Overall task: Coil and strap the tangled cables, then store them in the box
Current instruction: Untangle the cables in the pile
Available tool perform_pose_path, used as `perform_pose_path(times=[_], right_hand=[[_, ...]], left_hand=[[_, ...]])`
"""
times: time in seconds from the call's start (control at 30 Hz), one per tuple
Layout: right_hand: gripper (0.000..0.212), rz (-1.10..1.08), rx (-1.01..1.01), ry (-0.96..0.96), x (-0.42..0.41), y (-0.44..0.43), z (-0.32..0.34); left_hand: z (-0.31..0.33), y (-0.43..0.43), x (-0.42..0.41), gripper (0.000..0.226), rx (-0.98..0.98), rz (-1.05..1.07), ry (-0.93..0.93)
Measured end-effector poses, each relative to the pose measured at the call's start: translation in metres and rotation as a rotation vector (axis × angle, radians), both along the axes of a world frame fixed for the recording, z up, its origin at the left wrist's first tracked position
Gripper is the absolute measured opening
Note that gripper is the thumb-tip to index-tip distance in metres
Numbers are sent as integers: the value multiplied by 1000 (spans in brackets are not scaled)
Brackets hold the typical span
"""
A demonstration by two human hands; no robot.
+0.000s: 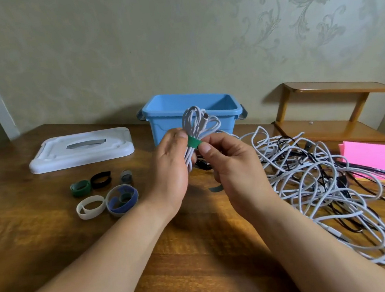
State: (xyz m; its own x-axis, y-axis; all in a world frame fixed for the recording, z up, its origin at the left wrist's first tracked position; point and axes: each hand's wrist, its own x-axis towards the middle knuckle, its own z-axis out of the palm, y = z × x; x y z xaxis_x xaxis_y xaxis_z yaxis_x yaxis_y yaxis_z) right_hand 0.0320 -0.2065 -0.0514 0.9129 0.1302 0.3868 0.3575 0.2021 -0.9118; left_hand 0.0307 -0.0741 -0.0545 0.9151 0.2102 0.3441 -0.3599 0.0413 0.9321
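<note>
A coiled white cable [198, 123] is held upright above the table, with a green strap [194, 142] wrapped round its middle. My left hand [170, 170] grips the coil from the left, thumb on the strap. From the right, my right hand [227, 161] pinches the strap's end between thumb and fingers. Just behind the coil stands the open blue box [171, 121]; its inside looks bare. A tangle of white and black cables [316, 179] lies to the right of my hands.
The box's white lid [80, 150] lies flat at the back left. Several rolled straps [105, 193] in green, black, white and blue sit left of my hands. A pink notepad [370, 158] and a small wooden shelf [328, 114] are at the right. A wall stands behind.
</note>
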Motion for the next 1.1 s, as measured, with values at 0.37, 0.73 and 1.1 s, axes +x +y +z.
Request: perform_pose_path(times=[0.37, 0.73, 1.1], right_hand=[[16, 0, 18, -17, -1, 3, -1], [8, 290, -25, 110, 11, -12, -2], [19, 334, -13, 111, 11, -11, -4]], left_hand=[[12, 5, -4, 25, -241, -86, 68], [12, 16, -6, 38, -228, -401, 216], [14, 26, -5, 44, -249, -557, 316]])
